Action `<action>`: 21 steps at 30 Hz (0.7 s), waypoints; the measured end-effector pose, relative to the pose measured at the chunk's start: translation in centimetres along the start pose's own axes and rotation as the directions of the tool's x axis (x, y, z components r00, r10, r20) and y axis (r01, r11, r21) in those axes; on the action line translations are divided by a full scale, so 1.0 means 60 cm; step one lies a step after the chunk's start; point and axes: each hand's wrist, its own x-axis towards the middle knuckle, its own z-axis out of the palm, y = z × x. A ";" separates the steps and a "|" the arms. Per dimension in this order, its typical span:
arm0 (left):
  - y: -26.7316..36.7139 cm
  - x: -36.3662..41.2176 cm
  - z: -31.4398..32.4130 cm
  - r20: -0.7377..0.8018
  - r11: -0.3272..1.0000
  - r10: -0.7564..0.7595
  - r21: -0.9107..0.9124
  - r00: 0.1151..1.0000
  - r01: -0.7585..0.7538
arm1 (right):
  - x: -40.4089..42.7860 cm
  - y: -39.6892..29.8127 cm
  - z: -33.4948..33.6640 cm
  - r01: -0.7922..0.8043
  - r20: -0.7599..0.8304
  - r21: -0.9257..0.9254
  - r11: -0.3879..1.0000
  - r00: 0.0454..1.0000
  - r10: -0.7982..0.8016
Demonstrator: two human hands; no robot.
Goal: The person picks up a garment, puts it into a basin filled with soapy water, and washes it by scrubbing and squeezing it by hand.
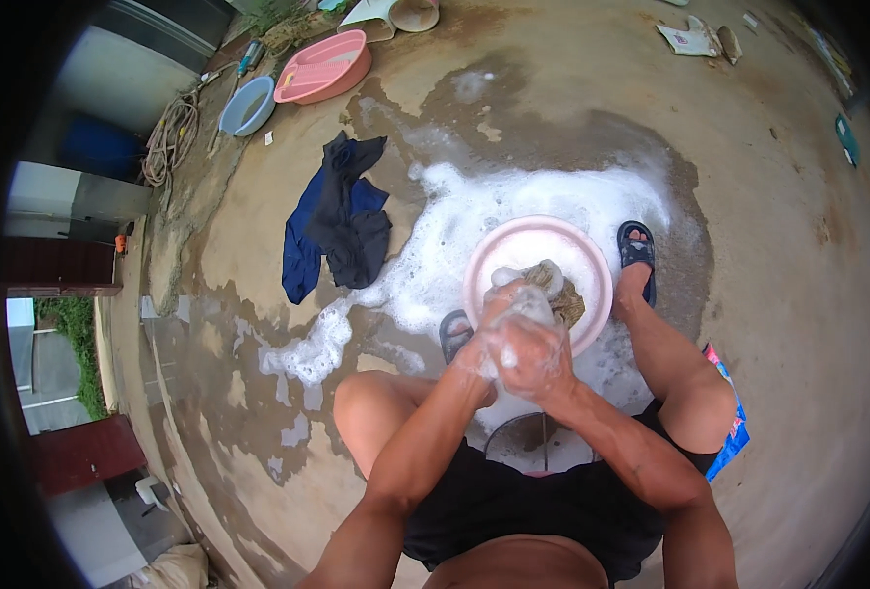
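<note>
A wet, brown patterned cloth is bunched up over a round pink basin full of white suds. My right hand, coated in foam, is clenched on the near part of the cloth. Pressed against it, my left hand also grips the cloth; its fingers are partly covered by foam and by the right hand. The cloth's far end hangs into the basin. The basin stands between my feet, which wear dark slippers.
White foam spreads over the wet concrete floor around the basin. Dark garments lie at the left. Farther back are a blue basin, a pink washboard tub and a coiled hose. A colourful plastic packet is beside my right knee.
</note>
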 end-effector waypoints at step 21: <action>0.065 -0.081 0.222 0.125 0.719 0.098 0.677 0.987 -0.157 | 0.040 0.170 -0.075 -0.495 0.367 0.858 0.135 0.776 0.514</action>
